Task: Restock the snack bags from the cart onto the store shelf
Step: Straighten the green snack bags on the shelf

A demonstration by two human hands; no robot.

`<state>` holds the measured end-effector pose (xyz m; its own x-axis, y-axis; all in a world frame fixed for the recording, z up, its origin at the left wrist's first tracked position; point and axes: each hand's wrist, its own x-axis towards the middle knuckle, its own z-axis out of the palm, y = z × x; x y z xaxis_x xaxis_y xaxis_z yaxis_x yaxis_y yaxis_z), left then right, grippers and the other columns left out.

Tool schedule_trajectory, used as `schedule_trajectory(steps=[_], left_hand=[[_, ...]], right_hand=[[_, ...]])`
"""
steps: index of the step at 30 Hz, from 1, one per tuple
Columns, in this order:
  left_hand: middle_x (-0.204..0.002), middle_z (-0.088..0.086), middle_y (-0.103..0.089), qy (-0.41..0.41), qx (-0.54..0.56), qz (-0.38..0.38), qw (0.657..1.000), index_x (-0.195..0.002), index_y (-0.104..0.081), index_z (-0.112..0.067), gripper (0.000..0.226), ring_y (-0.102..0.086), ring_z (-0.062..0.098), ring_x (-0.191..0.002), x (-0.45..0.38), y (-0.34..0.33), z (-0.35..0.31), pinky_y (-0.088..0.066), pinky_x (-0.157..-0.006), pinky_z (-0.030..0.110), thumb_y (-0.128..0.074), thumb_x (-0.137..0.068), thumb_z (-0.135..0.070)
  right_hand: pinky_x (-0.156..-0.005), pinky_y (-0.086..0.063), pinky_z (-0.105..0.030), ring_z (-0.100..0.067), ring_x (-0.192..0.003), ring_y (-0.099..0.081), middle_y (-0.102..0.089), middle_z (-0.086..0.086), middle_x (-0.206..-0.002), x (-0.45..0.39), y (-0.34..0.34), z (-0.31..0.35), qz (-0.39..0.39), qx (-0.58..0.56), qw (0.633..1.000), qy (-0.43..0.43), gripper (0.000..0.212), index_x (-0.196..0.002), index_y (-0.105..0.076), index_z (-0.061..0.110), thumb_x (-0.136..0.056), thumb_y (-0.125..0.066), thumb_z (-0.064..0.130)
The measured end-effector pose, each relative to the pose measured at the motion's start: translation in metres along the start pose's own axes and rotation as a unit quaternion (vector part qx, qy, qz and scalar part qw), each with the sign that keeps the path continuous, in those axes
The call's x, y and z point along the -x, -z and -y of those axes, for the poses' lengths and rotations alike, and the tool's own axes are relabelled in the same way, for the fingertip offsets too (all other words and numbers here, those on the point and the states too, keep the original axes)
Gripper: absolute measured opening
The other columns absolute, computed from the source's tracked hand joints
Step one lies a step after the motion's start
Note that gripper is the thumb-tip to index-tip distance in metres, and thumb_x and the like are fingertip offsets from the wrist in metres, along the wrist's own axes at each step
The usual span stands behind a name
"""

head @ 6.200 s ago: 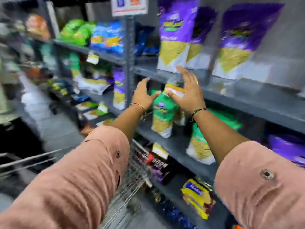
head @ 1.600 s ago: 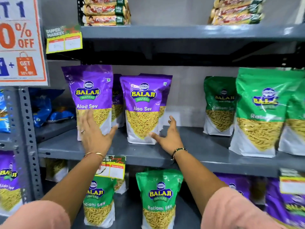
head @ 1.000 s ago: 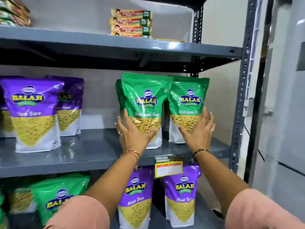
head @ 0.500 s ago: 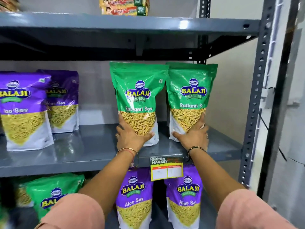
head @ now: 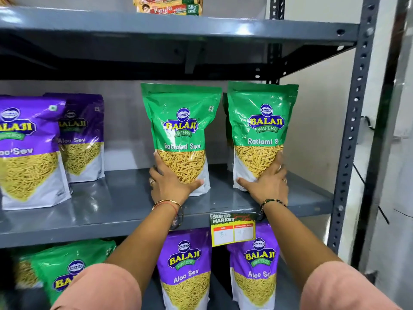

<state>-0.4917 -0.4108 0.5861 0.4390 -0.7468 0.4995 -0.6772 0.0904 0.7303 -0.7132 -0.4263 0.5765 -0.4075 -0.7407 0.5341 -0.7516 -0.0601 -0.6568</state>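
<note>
Two green Ratlami Sev bags stand upright side by side on the grey middle shelf (head: 111,211). My left hand (head: 169,184) wraps the lower left corner of the left green bag (head: 181,121). My right hand (head: 266,184) cups the bottom of the right green bag (head: 263,117), thumb at its left base corner. Another green bag is partly hidden behind the right one. Further left on the same shelf stand two purple Aloo Sev bags (head: 29,148). The cart is out of view.
A grey upright post (head: 355,121) closes the shelf on the right, with a pale wall beyond. Biscuit packs (head: 169,6) lie on the top shelf. On the lower shelf stand purple bags (head: 185,269) and a green bag (head: 73,269). A yellow price tag (head: 232,229) hangs on the shelf edge.
My view shifted from the purple bags right to the green ones. Both hands slid down from the bags' fronts to their bases, and the two green bags now stand straighter.
</note>
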Motion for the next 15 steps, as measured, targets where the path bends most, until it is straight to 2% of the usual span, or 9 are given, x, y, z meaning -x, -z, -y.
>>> schedule_trajectory(steps=[3,6,15], left_hand=[[-0.147,0.020,-0.021,0.007,0.000,0.024,1.000,-0.142,0.014,-0.022,0.150,-0.032,0.044,-0.131,0.0000,-0.0005,0.0013,-0.035,-0.103,0.056,-0.085,-0.035,-0.056],[-0.141,0.019,-0.027,0.001,-0.006,0.040,0.999,-0.142,0.017,-0.019,0.151,-0.037,0.046,-0.126,-0.0003,-0.0022,0.0030,-0.038,-0.101,0.055,-0.087,-0.038,-0.051],[-0.134,0.018,-0.032,-0.010,-0.033,0.032,0.999,-0.143,0.014,-0.015,0.148,-0.042,0.047,-0.120,0.0007,-0.0020,0.0027,-0.042,-0.096,0.055,-0.084,-0.040,-0.057]], right_hand=[[-0.101,-0.040,-0.051,-0.046,-0.124,-0.042,-0.023,-0.026,-0.146,0.0013,0.0015,0.0018,0.002,0.000,1.000,0.003,0.134,-0.146,0.010,0.018,-0.054,-0.079,0.058],[-0.102,-0.039,-0.050,-0.047,-0.123,-0.042,-0.025,-0.027,-0.144,0.0020,0.0024,0.0028,0.006,0.001,1.000,0.003,0.134,-0.146,0.012,0.018,-0.055,-0.080,0.053],[-0.103,-0.038,-0.051,-0.047,-0.124,-0.041,-0.025,-0.028,-0.144,-0.0003,-0.0004,0.0018,0.015,0.003,1.000,0.003,0.133,-0.146,0.014,0.018,-0.058,-0.079,0.053]])
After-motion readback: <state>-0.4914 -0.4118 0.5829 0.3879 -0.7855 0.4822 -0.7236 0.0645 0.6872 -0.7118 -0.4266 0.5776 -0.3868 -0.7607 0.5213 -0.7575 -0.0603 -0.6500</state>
